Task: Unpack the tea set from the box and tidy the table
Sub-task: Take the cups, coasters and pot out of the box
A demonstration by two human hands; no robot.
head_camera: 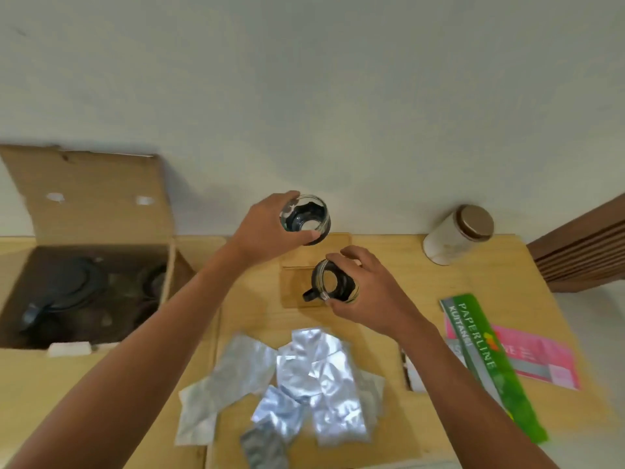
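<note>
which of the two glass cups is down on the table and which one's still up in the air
The cup with the black handle, gripped by the right hand, seems to sit on the wooden coaster. The cup in the left hand is raised, nearer the wall.

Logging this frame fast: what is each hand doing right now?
Left hand: grips a glass cup, lifted.
Right hand: grips a second glass cup by its rim.

Soft even daylight, moderately bright; strong glare on silver foil packets [314, 377], detail blown out; box interior [84, 292] dark, contents murky; faint soft shadows on bench [490, 265]; slight motion blur overall; wide-angle stretching and smear toward frame edges
</note>
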